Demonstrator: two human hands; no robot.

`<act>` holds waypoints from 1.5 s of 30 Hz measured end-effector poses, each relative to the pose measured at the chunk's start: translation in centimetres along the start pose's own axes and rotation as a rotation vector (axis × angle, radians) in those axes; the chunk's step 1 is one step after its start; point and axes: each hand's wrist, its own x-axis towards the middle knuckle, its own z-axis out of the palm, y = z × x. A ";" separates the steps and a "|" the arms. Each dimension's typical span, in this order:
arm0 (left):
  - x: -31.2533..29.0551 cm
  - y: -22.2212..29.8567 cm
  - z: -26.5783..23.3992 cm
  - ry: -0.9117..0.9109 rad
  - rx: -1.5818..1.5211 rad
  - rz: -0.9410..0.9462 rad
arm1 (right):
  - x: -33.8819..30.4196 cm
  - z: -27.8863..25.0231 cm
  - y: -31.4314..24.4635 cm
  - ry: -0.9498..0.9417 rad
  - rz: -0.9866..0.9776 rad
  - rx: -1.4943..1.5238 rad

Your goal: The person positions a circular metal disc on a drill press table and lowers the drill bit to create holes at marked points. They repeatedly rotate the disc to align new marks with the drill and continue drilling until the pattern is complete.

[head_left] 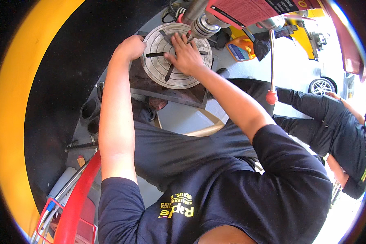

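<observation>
A round grey metal drill press table (191,81) with black slots and ring grooves lies in front of me. My right hand (186,56) rests palm down on its top, fingers spread, just below the chuck (206,27). Beside the table's left rim, my left hand (132,47) is closed with its fingers curled under. Whatever it grips, if anything, is hidden by the hand. Above hangs the red drill press head (252,12). Its feed lever (272,61) points down toward me and ends in a red knob (271,96).
Below the round table is a dark metal base (183,97). An orange jug (240,49) stands behind it to the right. Another person (333,130) in dark clothes is at the right, near a car wheel (322,86). A red curved bar (75,203) rises at lower left.
</observation>
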 end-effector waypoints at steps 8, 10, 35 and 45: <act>-1.0 -0.3 -1.0 -0.082 -0.020 -0.030 | -1.5 0.4 -2.6 -0.008 -0.060 0.089; -0.9 0.3 -1.5 -0.063 0.053 0.044 | -0.7 -0.7 1.4 0.024 0.042 0.027; -1.8 1.6 5.2 -0.292 -0.797 -0.165 | -4.9 -3.7 -4.8 0.381 0.223 0.888; 0.4 -0.1 6.7 -0.207 -0.936 -0.003 | -6.5 -5.2 -5.1 0.180 0.019 0.545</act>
